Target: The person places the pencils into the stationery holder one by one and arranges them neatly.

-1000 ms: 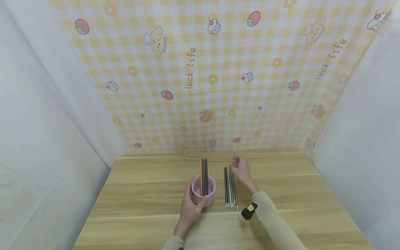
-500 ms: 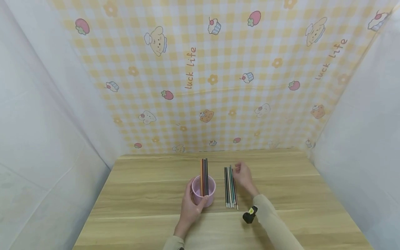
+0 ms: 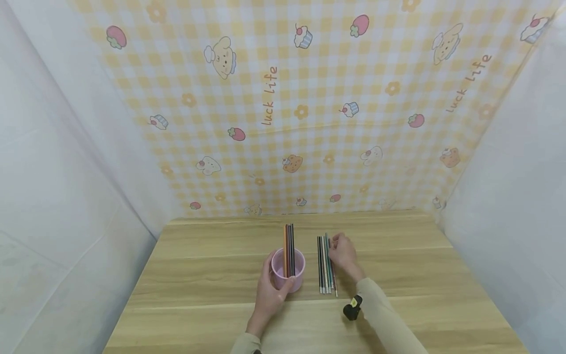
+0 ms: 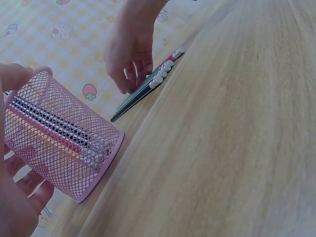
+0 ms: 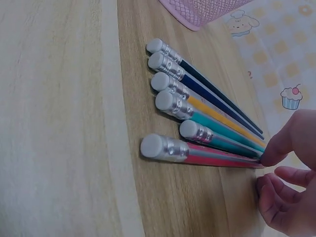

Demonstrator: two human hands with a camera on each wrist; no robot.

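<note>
One pink mesh cup (image 4: 59, 133) upright on the table (image 3: 199, 275), gripped by the left hand (image 3: 270, 290), which my left wrist view crops; the pencils inside (image 3: 288, 250) blur behind the mesh. Six eraser-tipped pencils (image 5: 212, 120) beside it, the right hand (image 3: 345, 251) hiding the far end of the red pencil (image 5: 217, 157): pinching or touching, I cannot tell. One backdrop cloth (image 3: 247, 103), lettered "luck life" twice.

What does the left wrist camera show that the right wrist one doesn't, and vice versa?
Only the left wrist view: the left hand holding the pink cup, and pencils inside it.

Only the right wrist view: the yellow pencil lying loose.

Both: other loose pencils, the right hand, the cup (just its lower part in the second), the table and checked cloth.
</note>
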